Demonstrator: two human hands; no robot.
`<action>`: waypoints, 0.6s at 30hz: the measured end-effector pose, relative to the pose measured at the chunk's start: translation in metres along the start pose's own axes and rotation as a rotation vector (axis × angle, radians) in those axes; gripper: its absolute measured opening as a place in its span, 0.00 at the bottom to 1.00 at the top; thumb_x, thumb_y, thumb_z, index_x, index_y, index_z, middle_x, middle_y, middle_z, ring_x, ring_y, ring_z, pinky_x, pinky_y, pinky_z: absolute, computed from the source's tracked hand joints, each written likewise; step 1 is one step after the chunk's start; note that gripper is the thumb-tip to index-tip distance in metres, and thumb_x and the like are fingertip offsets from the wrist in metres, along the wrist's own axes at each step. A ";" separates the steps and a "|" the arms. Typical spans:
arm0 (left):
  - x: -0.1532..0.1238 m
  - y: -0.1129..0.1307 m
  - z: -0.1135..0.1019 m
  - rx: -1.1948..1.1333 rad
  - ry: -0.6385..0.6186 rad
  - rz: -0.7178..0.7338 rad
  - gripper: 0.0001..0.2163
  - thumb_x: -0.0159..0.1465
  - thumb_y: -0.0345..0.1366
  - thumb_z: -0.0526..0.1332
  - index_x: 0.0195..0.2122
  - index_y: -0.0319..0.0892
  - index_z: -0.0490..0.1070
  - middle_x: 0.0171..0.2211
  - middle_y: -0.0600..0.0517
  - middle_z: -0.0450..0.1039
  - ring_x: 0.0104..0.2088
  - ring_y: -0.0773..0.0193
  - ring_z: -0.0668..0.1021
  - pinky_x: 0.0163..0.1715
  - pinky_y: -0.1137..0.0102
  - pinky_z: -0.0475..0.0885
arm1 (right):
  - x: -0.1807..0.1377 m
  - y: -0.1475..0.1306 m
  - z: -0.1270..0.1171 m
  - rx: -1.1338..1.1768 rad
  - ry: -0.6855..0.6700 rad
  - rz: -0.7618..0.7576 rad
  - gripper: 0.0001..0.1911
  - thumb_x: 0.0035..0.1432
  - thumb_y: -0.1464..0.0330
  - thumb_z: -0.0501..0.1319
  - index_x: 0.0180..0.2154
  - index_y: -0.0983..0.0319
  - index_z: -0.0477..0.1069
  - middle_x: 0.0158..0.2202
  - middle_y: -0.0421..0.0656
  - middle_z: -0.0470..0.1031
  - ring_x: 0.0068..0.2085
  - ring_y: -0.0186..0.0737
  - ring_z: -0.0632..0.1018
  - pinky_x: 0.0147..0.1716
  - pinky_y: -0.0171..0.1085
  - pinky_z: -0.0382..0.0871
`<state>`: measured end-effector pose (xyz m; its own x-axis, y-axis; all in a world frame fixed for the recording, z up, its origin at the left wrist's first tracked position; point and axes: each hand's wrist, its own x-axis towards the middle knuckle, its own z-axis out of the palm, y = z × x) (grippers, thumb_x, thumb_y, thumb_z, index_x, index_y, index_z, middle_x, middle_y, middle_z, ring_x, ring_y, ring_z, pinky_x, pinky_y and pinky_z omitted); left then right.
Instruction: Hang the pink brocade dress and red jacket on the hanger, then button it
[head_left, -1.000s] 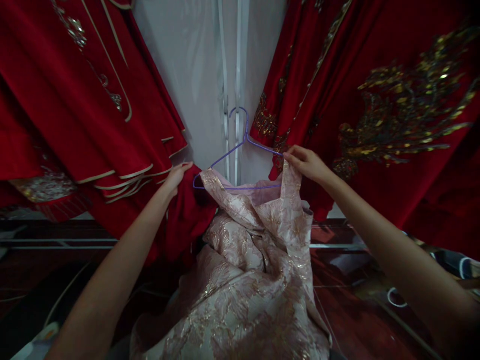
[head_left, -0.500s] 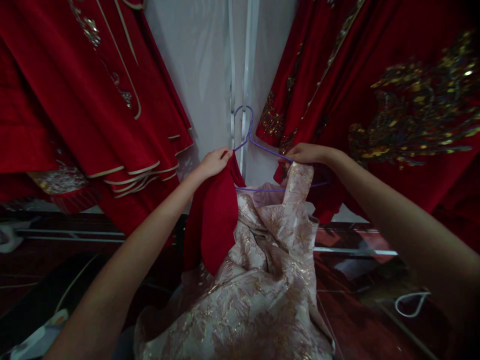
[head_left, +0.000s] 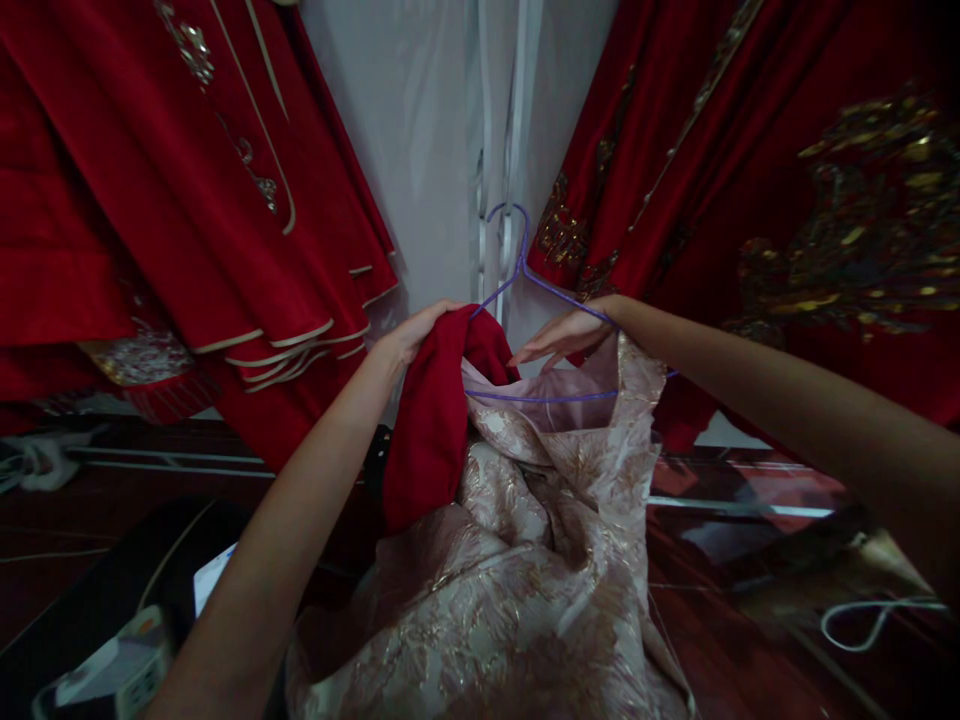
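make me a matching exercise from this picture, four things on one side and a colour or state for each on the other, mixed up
1. hanger
2. dress
3. left hand
4. right hand

A. touching the red cloth
B. pale, with a gold shimmer
C. open and outstretched
D. purple

Pairs: 1-D, 2-B, 3-A, 4-C

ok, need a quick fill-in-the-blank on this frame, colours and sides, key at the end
1. The hanger is coloured ____.
2. The cloth at the left hand is coloured ____.
3. The strap of the pale dress is beside the wrist of the person's ____ hand.

Missing words: purple; red; right
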<state>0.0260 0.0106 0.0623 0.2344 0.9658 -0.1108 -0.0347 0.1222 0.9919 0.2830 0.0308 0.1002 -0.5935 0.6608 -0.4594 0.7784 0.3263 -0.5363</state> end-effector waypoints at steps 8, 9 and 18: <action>0.000 -0.002 0.000 0.169 0.053 0.125 0.17 0.57 0.48 0.55 0.32 0.39 0.74 0.21 0.49 0.75 0.23 0.61 0.77 0.28 0.67 0.74 | 0.009 0.004 0.009 0.033 0.073 -0.097 0.19 0.54 0.56 0.58 0.37 0.65 0.74 0.39 0.51 0.77 0.44 0.43 0.76 0.40 0.40 0.70; 0.001 -0.002 0.000 0.212 0.069 0.158 0.17 0.58 0.48 0.54 0.32 0.40 0.74 0.21 0.49 0.75 0.24 0.60 0.77 0.28 0.66 0.74 | 0.011 0.005 0.009 0.075 0.075 -0.102 0.17 0.51 0.57 0.61 0.35 0.65 0.74 0.36 0.50 0.78 0.41 0.42 0.77 0.38 0.39 0.70; 0.023 -0.026 0.001 0.599 0.220 0.533 0.13 0.60 0.40 0.50 0.32 0.41 0.73 0.34 0.52 0.77 0.40 0.61 0.76 0.45 0.68 0.68 | 0.022 0.022 -0.014 -0.217 0.747 0.034 0.13 0.38 0.72 0.64 0.31 0.60 0.68 0.26 0.39 0.72 0.29 0.38 0.72 0.27 0.34 0.65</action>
<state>0.0329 0.0292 0.0337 0.1356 0.8902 0.4349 0.4504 -0.4464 0.7732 0.2900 0.0622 0.0884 -0.3336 0.9278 0.1670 0.8620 0.3719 -0.3444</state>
